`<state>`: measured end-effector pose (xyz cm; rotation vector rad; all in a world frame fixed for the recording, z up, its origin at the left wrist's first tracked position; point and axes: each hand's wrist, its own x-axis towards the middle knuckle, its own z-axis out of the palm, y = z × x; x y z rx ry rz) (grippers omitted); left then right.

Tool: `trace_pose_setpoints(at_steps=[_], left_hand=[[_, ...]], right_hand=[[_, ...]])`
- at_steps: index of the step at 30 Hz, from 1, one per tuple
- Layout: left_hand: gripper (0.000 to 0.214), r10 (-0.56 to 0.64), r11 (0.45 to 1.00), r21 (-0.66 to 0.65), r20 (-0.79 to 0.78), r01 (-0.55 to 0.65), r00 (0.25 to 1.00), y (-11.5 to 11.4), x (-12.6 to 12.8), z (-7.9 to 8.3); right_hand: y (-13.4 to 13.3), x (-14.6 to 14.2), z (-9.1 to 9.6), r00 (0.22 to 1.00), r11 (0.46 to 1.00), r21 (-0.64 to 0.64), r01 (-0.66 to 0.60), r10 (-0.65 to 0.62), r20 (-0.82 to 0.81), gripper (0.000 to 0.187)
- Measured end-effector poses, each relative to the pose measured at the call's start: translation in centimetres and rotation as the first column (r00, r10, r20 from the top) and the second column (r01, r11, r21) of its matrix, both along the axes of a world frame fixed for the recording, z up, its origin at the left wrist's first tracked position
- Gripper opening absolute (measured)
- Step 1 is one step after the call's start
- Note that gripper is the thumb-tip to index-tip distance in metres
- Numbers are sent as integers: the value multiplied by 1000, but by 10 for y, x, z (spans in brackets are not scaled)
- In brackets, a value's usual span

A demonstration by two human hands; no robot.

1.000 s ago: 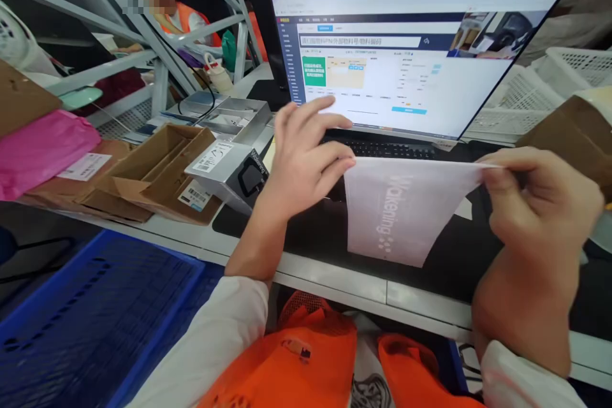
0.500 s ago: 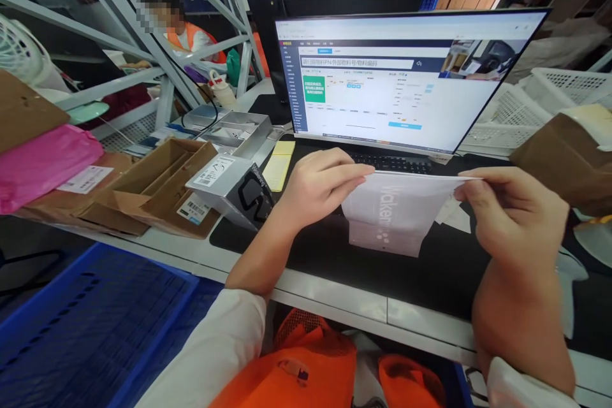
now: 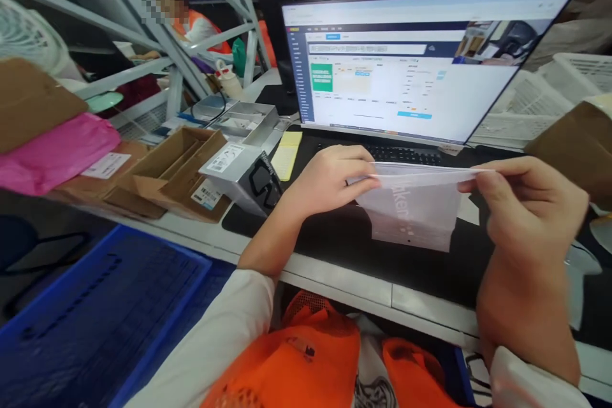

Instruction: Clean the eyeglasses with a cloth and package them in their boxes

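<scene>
A translucent white plastic bag with pale lettering hangs between my hands over the black desk mat. My left hand pinches its top edge at the left, fingers closed. At the right corner my right hand grips the same edge between thumb and fingers. The top edge is stretched, and a narrow gap shows along it. Left of my left forearm stands a silver-grey box with a black printed design and a white label on top. Behind the bag lies a black keyboard, partly hidden.
A monitor stands behind my hands. To the left are a yellow notepad, an open cardboard box, a pink bag and a blue crate. White baskets sit at right. A co-worker sits beyond the metal frame.
The view has shifted, so the scene sits slightly right and higher. The bag's top edge has parted a little near my left fingers. Both hands still hold it.
</scene>
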<state>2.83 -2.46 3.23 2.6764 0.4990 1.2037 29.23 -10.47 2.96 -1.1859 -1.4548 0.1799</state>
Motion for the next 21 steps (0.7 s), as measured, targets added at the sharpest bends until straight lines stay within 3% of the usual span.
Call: trace_pose_setpoints(at_steps=[2, 4, 8, 11, 13, 15, 17, 19, 21], left_hand=[[28, -20, 998, -58, 37, 22, 999, -7, -12, 8], [34, 23, 993, -118, 49, -18, 999, -14, -38, 20], [48, 207, 955, -214, -7, -203, 978, -23, -118, 49], [46, 285, 842, -386, -274, -376, 919, -20, -164, 54], [37, 279, 740, -445, -479, -505, 832, -16, -173, 44], [29, 310, 713, -356, -613, -604, 726, -17, -165, 25], [24, 386, 752, -138, -700, -644, 601, -21, -146, 4], [24, 466, 780, 99, -751, -618, 468, -26, -126, -17], [22, 512, 783, 243, -775, -572, 370, -28, -109, -36]], right_hand=[[-3, -2, 3, 997, 998, 42, -37, 40, -59, 12], [-6, -1, 6, 995, 996, -6, -93, 92, -42, 24], [-7, 8, 11, 994, 993, -66, -98, 101, 44, 40], [0, 21, 10, 995, 994, -98, -49, 57, 86, 37], [8, 30, 8, 987, 986, -168, -2, 29, 160, 35], [17, 37, 5, 962, 966, -248, 69, 2, 273, 32], [26, 41, 1, 930, 928, -352, 121, 18, 366, 33], [33, 44, -3, 908, 865, -484, 134, 89, 410, 37], [37, 44, -7, 887, 798, -588, 130, 171, 428, 40]])
